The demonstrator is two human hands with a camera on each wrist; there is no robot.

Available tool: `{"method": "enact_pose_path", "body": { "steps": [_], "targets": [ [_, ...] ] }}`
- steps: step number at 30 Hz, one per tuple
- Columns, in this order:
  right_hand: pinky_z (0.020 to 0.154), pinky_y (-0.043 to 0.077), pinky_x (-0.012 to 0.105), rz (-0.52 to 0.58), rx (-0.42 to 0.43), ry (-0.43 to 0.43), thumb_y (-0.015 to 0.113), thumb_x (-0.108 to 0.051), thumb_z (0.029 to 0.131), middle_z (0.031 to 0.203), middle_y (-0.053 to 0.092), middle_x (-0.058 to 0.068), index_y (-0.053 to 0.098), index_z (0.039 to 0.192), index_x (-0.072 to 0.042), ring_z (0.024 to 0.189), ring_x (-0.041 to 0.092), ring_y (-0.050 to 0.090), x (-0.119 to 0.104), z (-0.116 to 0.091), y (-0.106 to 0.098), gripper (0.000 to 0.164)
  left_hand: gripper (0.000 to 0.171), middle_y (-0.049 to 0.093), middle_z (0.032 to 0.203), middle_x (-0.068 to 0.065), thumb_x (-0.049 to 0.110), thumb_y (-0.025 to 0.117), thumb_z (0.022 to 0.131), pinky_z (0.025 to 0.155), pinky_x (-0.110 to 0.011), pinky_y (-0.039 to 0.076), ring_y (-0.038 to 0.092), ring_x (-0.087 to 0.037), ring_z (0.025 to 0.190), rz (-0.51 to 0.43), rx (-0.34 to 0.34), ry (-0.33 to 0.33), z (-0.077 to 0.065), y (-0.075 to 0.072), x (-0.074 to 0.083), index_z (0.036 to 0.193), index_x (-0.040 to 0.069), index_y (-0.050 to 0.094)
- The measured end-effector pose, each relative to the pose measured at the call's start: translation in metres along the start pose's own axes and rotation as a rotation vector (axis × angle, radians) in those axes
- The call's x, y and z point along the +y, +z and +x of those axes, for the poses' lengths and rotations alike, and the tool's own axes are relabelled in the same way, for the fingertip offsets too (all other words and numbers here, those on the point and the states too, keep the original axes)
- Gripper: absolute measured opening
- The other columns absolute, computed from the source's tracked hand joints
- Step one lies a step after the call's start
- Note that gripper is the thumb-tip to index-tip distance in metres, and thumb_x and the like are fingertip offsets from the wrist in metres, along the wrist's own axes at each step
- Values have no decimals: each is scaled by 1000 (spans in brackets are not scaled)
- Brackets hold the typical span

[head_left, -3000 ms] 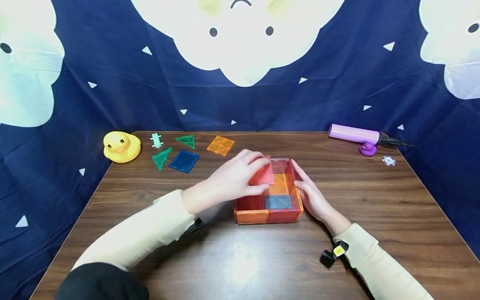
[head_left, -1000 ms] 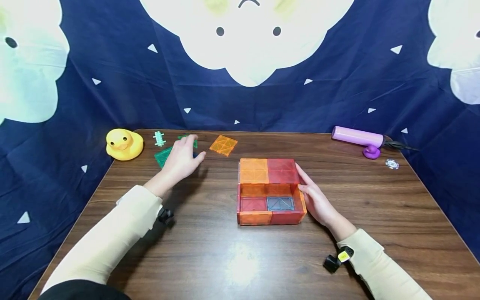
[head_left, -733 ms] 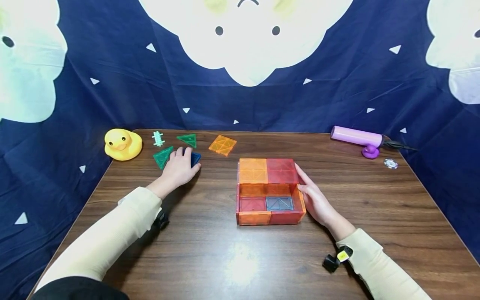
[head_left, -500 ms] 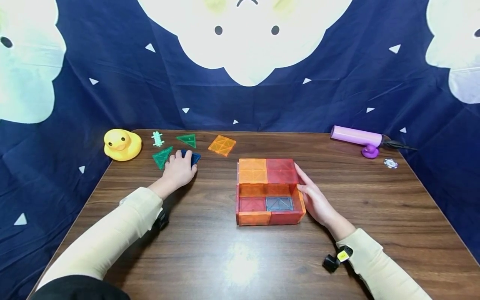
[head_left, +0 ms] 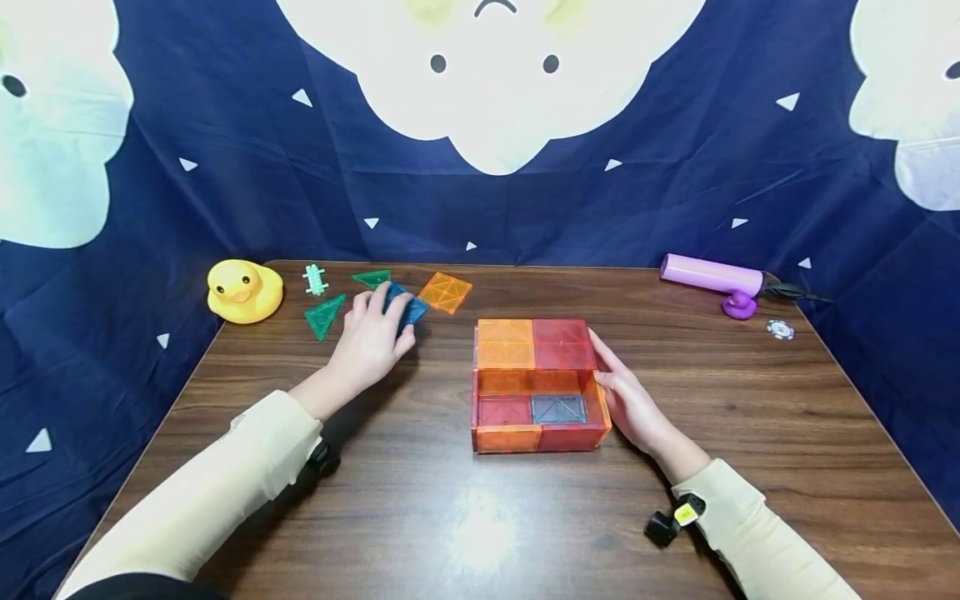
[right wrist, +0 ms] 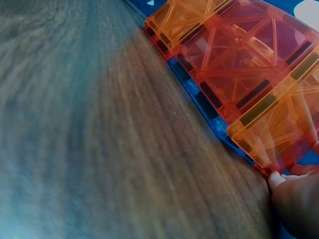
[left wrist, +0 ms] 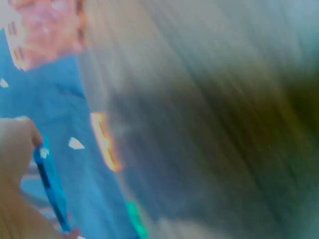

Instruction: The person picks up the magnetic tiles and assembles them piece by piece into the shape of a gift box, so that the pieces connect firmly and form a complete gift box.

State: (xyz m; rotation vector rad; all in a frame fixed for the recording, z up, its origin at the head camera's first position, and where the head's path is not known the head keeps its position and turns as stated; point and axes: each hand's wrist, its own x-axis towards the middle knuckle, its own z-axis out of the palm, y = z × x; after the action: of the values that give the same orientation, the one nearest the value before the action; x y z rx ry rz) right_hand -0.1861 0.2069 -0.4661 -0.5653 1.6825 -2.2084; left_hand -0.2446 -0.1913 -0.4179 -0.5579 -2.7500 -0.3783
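My left hand [head_left: 367,346] pinches a square blue magnetic tile [head_left: 414,311], tilted up from the table at the back left; the left wrist view shows the blue tile [left wrist: 51,184] edge-on between thumb and fingers. In the middle stands a box of red and orange magnetic tiles [head_left: 506,439]. An orange tile [head_left: 506,344] and a red tile [head_left: 564,344] cover its back half. Through the open front half, a red tile and a blue-grey tile [head_left: 558,409] show on the floor. My right hand [head_left: 633,408] rests against the box's right wall, fingers stretched along it.
Behind my left hand lie an orange square tile [head_left: 446,292], two green triangle tiles [head_left: 324,317] and a mint-green small piece [head_left: 314,280]. A yellow duck [head_left: 244,291] sits at the left. A lilac cylinder [head_left: 708,273], purple duck [head_left: 738,305] and poker chip [head_left: 781,330] lie back right.
My left hand has laid the roof tile over the box's back half, reached left, and lifted the blue tile up and rightward. My right hand has stayed at the box.
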Motion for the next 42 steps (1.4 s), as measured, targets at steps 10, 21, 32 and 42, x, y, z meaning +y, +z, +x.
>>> {"method": "enact_pose_path", "body": {
  "steps": [10,21,32,42],
  "targets": [
    [115,30,26,7,0,-4,31,-7,104,171,3,10,5,166,-15,148,12,26,1,0,-1,68,50,39,154,-26,27,56,99,101,-63,41,42,-47,129,-67,50,532,-22,-26,67,146,11,52],
    [115,30,26,7,-3,4,31,-7,104,171,2,10,4,166,-16,148,13,26,1,0,-3,68,55,38,155,-23,30,60,99,110,-57,35,40,-42,134,-75,-65,781,-36,-8,107,151,14,49],
    [114,32,26,-20,4,29,35,-11,105,171,4,7,5,166,-18,150,19,22,0,0,-3,68,52,38,156,-21,29,57,101,111,-51,36,40,-37,134,-109,-94,809,-31,5,111,151,15,51],
    [115,31,26,-20,7,29,34,-10,105,171,4,7,5,166,-17,149,17,24,0,0,-2,68,50,38,157,-20,33,45,107,114,-51,33,39,-38,137,-151,-112,786,-30,5,108,153,12,48]
  ]
}}
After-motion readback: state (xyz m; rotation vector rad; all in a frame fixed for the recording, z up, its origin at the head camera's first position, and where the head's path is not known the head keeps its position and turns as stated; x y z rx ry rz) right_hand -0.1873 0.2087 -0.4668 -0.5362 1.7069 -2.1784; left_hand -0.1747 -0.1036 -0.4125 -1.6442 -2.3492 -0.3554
